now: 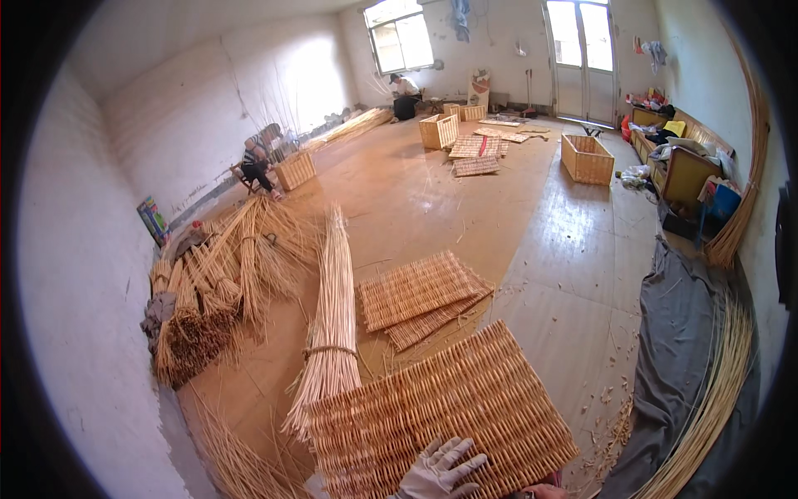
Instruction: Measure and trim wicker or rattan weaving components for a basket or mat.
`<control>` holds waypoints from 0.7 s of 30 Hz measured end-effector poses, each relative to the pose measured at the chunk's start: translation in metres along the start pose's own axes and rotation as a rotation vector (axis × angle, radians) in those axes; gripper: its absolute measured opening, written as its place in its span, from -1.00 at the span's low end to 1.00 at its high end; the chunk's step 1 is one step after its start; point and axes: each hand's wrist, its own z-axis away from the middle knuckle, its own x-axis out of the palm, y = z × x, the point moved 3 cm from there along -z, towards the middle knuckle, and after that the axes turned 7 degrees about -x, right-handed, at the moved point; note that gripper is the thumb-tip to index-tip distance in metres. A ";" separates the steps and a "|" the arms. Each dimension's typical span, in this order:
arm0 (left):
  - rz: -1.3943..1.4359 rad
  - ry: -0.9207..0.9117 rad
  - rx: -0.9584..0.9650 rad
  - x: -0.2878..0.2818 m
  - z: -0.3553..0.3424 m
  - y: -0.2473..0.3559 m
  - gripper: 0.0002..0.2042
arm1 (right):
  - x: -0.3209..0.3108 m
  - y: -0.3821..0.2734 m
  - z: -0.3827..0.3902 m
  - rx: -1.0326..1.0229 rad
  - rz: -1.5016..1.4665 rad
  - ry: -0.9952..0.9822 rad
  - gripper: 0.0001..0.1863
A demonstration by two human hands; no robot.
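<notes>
A woven wicker panel [399, 424] lies tilted in front of me at the lower middle. My left hand [442, 467], in a pale glove, rests flat on its near part with the fingers spread. At the bottom edge, by the panel's near right side, only a small part of my right hand [544, 491] shows; its fingers are mostly hidden. Just beyond the panel, two more wicker panels [420, 289] lie overlapped on the floor. A tied bundle of pale wicker rods [331, 308] stretches away to their left, its near end behind my panel.
More rod bundles [204, 308] are heaped at left. A grey cloth [677, 333] with long rods [706, 399] lies at right, beside floor scraps. Farther off are box-shaped wicker baskets [587, 160], stacked panels [480, 146], a cluttered bench [677, 150] and two seated people [259, 158].
</notes>
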 end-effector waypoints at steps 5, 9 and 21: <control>0.003 -0.015 -0.023 0.001 0.000 0.000 -0.38 | 0.000 0.001 0.003 0.026 -0.002 0.002 -0.74; 0.001 -0.006 -0.017 0.001 0.000 0.000 -0.38 | -0.001 0.001 0.002 0.029 -0.008 -0.004 -0.73; -0.011 -0.011 -0.023 0.002 0.000 -0.001 -0.39 | 0.003 0.008 0.006 -0.013 0.000 0.012 -0.75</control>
